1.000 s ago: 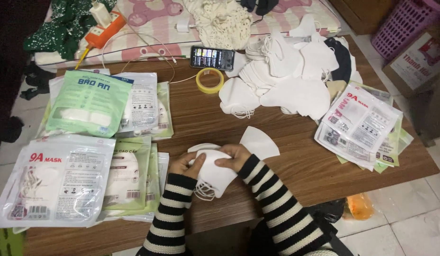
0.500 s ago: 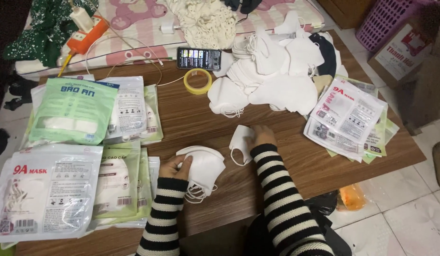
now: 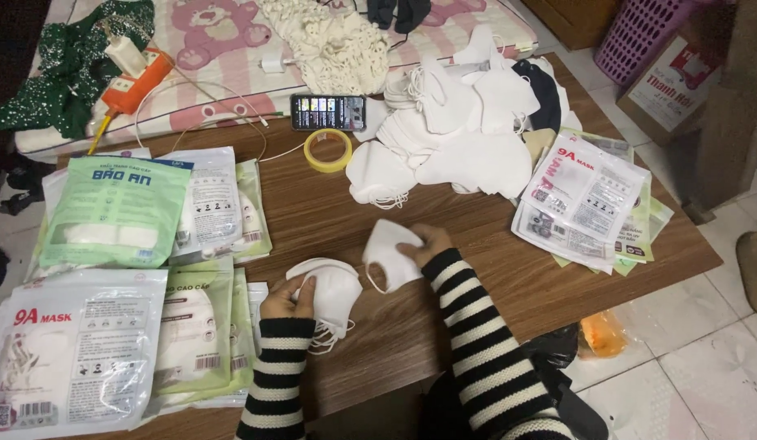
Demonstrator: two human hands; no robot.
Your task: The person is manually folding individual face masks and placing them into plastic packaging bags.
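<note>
While a small stack of white folded fabric masks (image 3: 325,295) is gripped at its edge by the left hand (image 3: 287,298) on the brown wooden table (image 3: 346,220), a single white folded mask (image 3: 389,254) is pinched in the right hand (image 3: 425,242), just beside the stack.

Left hand (image 3: 287,298) on stacked white masks (image 3: 329,295), right hand (image 3: 423,242) gripping 1 mask (image 3: 388,254), wooden table (image 3: 329,220)
</note>
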